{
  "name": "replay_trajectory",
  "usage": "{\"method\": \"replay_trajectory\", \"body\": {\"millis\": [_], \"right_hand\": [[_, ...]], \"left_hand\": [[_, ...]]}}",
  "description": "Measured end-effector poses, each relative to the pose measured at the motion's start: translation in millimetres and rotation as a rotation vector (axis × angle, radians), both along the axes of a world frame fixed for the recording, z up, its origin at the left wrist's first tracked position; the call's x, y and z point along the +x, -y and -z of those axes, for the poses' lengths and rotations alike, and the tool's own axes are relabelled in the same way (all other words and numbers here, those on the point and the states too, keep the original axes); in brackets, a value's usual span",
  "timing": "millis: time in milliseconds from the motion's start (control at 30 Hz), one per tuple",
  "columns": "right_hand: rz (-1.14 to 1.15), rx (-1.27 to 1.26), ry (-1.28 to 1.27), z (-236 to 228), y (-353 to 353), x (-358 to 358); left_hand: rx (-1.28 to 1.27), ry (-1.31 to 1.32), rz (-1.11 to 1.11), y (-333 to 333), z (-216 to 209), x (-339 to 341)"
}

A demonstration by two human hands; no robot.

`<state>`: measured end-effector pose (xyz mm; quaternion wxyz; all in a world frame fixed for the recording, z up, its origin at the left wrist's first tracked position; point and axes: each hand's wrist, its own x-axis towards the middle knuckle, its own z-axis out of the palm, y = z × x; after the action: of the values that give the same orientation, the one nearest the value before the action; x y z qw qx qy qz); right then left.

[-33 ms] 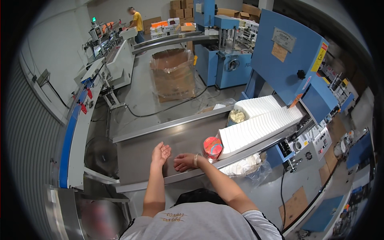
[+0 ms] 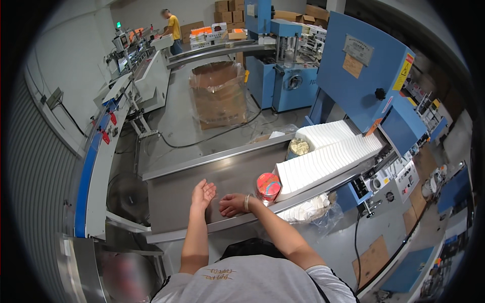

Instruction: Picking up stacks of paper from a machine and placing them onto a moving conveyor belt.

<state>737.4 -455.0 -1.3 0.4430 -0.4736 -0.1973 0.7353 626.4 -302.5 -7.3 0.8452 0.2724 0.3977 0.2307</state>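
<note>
Over the grey metal tray of the chute (image 2: 172, 202), my left hand (image 2: 203, 193) is held palm up with its fingers extended and nothing in it. My right hand (image 2: 234, 204), with a pale band at the wrist, hangs beside it; its fingers curl loosely and no object shows in them. Just right of that hand stands a red round tub (image 2: 268, 186), touching neither hand. It is against the front end of a long row of white folded stacks (image 2: 328, 164). A second round container (image 2: 299, 147) with crumpled cream-coloured stuff sits farther back, beside a second white row (image 2: 326, 133).
A blue machine (image 2: 361, 76) rises at the right end of the chute. Beyond the chute stands a large carton (image 2: 218, 103) lined with clear plastic. A white and blue rail (image 2: 93, 171) runs along the left. Far back, a person in yellow (image 2: 174, 29) stands at another machine.
</note>
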Motion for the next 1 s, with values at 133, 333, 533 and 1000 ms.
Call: {"method": "replay_trajectory", "body": {"millis": [133,333,533,1000], "right_hand": [[-0.044,0.037,0.026,-7.3,2.8,2.4],[0.228,-0.178,-0.153,-3.0,-2.6,14.1],[0.045,0.065,0.014,-1.2,3.2,5.5],[0.054,0.068,-0.215,6.7,3.7,11.8]], "left_hand": [[-0.024,0.163,0.071,1.8,-14.3,-6.4],[-0.139,0.080,0.135,-9.4,8.8,-5.1],[-0.081,0.034,0.158,-5.7,4.5,-6.6],[-0.014,0.358,0.230,10.4,-28.5,-9.0]]}}
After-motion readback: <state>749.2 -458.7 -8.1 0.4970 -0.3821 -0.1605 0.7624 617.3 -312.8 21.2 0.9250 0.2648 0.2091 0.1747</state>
